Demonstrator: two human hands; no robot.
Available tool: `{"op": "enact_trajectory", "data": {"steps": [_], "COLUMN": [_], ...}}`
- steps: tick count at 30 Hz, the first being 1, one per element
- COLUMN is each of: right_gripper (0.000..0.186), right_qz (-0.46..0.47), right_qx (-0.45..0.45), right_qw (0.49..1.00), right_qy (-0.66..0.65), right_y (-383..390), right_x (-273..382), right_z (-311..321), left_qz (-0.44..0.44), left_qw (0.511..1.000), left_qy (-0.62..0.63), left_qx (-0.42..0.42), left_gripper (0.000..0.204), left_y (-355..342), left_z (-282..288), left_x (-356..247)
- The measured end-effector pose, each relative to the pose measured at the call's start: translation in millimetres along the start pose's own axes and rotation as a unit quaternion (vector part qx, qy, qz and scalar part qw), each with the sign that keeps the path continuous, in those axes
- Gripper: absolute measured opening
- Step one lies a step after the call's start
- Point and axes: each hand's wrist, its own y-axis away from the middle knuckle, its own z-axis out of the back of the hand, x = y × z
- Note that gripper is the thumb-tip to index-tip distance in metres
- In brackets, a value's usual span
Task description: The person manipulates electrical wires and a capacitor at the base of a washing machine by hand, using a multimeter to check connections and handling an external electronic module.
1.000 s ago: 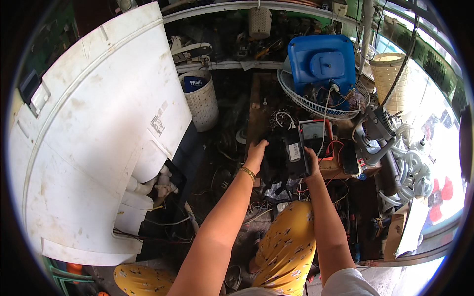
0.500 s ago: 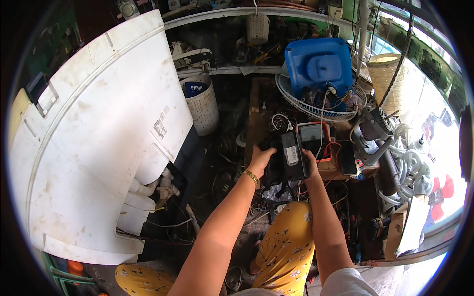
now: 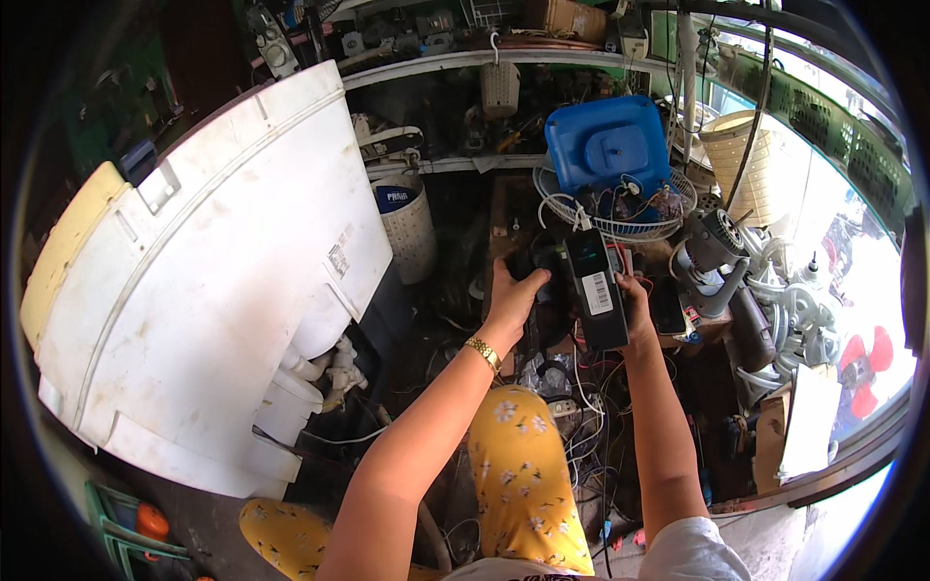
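Casing [image 3: 589,269], black and boxy with a white label [image 3: 599,293], is held up at the near edge of a wooden bench [image 3: 500,208]. It looks stiff and fairly light, its smooth shell perhaps slippery; the long sides seem the surest hold. The right hand [image 3: 635,304] grasps its right side. The left hand [image 3: 513,302] is half-curled by a dark object [image 3: 544,256]; whether gripping, I cannot tell. Beyond, a blue plastic base [image 3: 608,145] sits in a white wire guard [image 3: 555,209].

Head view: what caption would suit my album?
The right hand grips a black device with a white label, left hand beside it, a blue plastic base and red fan blades nearby.
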Motion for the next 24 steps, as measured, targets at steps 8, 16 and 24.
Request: {"op": "enact_trajectory", "data": {"steps": [8,16,24], "right_gripper": [0.056,0.075,0.082], "right_qz": [0.023,0.001,-0.268], "right_qx": [-0.006,0.139,0.267], "right_qw": [1.0,0.983,0.819], "right_qy": [-0.017,0.119,0.431], "right_y": [30.3,39.1,31.4], "right_x": [10.0,2.3,-8.5], "right_z": [-56.1,-93.2,-168.3], "left_qz": [-0.027,0.0,0.049], "left_qw": [0.999,0.995,0.963], "left_qy": [-0.007,0.036,0.104], "left_qx": [-0.028,-0.091,-0.242], "left_gripper": [0.062,0.065,0.064], "left_y": [45.3,131.0,243.6], "left_z": [-13.6,20.6,79.2], "left_x": [-49.0,-94.4,-48.6]}}
